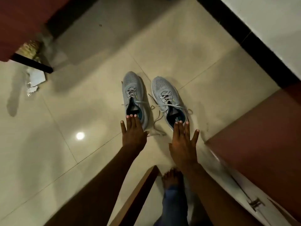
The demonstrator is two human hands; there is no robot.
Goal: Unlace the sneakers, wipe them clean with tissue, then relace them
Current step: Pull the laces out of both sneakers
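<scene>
Far left: crumpled plastic or paper scraps (35, 79) lie on the tile floor (73, 103) beside a dark furniture leg (32, 63), well apart from the shoes. Whether any of it is tissue cannot be told.

Centre: left sneaker (133, 97), grey mesh, toe pointing far, heel near. Its laces (132, 93) sit crossed in the eyelets, with ends trailing loose on the floor to the right. Left hand (132, 134) is flat, fingers extended and together, clasping nothing; its fingertips (131, 116) overlap the heel collar, contact uncertain.

Right of that: right sneaker (169, 101), parallel to the first and just beside it, also laced, ends untied. Right hand (183, 145) is spread, palm down, nothing held, fingertips at the heel rim.

Judgement: the pair sits side by side, heels toward the person, so both openings face the reach; hands are posed for pick-up or steadying. Unlacing not yet begun.

Obstructions: the floor between the hands and the shoes is bare. A wooden edge (141, 190) and a bare foot (172, 178) lie near; a red-brown panel (254, 132) crowds the right side.
</scene>
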